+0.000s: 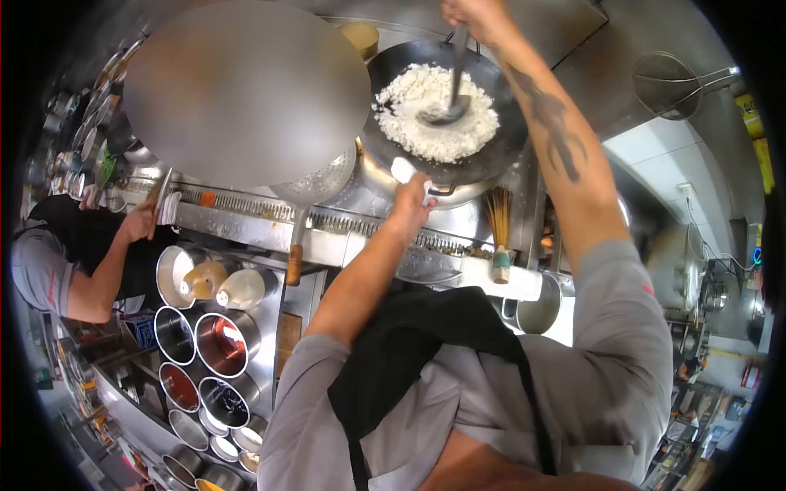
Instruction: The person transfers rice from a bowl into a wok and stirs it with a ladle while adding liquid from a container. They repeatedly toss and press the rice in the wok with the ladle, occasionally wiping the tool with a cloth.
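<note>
A large dark wok (503, 151) on the stove holds a heap of white rice (446, 147). My right hand (475, 18), raised beyond the wok's far edge, grips the handle of a ladle (457, 69), whose bowl rests in the middle of the rice. At the wok's near side my left hand (412, 200) is closed on a white cloth (403, 170) by the wok's loop handle (443, 191).
A perforated skimmer (318, 184) lies left of the wok, a bamboo brush (500, 237) right of my left hand. Metal pots of sauces (225, 344) and bottles (241, 288) stand lower left. At the far left a co-worker (82, 262) holds a handle. A wire strainer (667, 84) hangs upper right.
</note>
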The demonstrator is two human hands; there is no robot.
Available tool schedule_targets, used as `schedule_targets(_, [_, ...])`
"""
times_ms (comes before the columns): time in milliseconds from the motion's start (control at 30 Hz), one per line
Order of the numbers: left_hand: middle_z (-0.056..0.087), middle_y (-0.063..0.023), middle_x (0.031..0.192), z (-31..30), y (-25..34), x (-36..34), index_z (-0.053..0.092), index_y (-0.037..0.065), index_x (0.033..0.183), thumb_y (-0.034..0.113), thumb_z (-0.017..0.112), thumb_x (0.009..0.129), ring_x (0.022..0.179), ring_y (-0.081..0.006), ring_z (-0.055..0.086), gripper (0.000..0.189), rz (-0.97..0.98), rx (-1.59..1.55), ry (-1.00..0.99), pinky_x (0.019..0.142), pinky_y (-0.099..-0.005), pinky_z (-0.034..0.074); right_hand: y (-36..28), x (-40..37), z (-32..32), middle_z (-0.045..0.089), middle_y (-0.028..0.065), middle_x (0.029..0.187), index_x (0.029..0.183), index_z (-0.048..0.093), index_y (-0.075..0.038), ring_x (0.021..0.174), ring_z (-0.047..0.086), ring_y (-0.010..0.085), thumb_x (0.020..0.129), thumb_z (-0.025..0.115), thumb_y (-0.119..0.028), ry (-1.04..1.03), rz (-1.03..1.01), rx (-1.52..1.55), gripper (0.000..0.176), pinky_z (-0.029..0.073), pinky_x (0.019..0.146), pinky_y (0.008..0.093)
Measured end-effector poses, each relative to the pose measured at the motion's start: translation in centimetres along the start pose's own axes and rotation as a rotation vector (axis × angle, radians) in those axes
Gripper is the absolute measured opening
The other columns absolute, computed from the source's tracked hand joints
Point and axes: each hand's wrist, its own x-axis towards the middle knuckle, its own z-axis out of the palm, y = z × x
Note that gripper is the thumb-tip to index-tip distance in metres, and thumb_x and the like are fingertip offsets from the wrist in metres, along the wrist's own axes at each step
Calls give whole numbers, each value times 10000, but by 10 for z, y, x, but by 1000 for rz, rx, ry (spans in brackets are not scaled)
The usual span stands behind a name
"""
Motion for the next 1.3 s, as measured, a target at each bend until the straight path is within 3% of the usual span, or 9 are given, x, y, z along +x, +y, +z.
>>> schedule_targets(167, [575,-73,815,1,-9,-5,523,82,960,170,562,829,678,-169,555,163,-24,-2,34,459,-264,379,97,-3,-57,426,0,487,720,459,-103,356,394,118,840,608,-125,184,-126,-113,192,322,335,279])
schedule_targets(367, [580,-53,842,-5,-9,-2,528,109,967,178,566,840,699,-160,552,149,-44,18,-2,445,-253,377,-49,-15,-121,444,-13,503,720,522,-75,404,430,111,878,573,-176,22,-248,195,195,378,398,253])
schedule_targets(467, [582,-40,855,4,0,1,528,127,974,174,558,850,712,-153,552,136,-92,32,19,443,-247,382,79,-24,-91,487,5,526,699,485,-92,388,441,113,870,551,-93,535,-574,-223,183,348,361,275])
schedule_targets(567, [576,-49,867,-3,-3,9,526,117,974,163,555,846,733,-157,550,139,-64,12,-84,461,-259,390,27,-5,-91,481,6,532,711,475,-96,415,475,139,865,594,-93,119,-89,14,194,376,394,273])
schedule_targets(633, [574,-53,859,-2,-1,12,524,105,969,154,556,843,726,-160,548,139,-57,14,-86,458,-262,383,-27,-12,-92,473,2,525,693,448,-102,412,471,120,880,599,-122,196,-14,-27,241,364,384,255])
schedule_targets(700, [573,-55,850,-4,-2,5,521,99,959,147,555,841,712,-161,546,132,-52,6,-64,453,-262,376,-44,-46,-113,463,-5,516,679,436,-107,406,458,109,881,599,-135,1,-281,175,261,365,379,266])
schedule_targets(733, [573,-55,846,3,4,-6,518,98,952,143,553,841,702,-160,545,125,-33,0,-57,448,-260,372,-42,-79,-92,448,-4,524,675,417,-113,396,431,116,864,599,-120,327,-301,-14,262,373,391,273])
schedule_targets(833, [575,-56,825,9,9,-23,506,101,931,146,547,844,649,-161,541,106,-12,33,-58,423,-242,367,79,-60,-112,522,55,608,752,537,-42,485,520,164,850,594,-53,230,-152,151,113,459,522,346])
schedule_targets(1300, [566,-52,798,-1,3,-1,515,93,962,184,540,871,666,-154,541,131,-64,31,-55,438,-251,369,-18,-45,-151,439,16,530,729,450,-90,405,436,148,832,583,-81,372,-170,116,168,409,409,310])
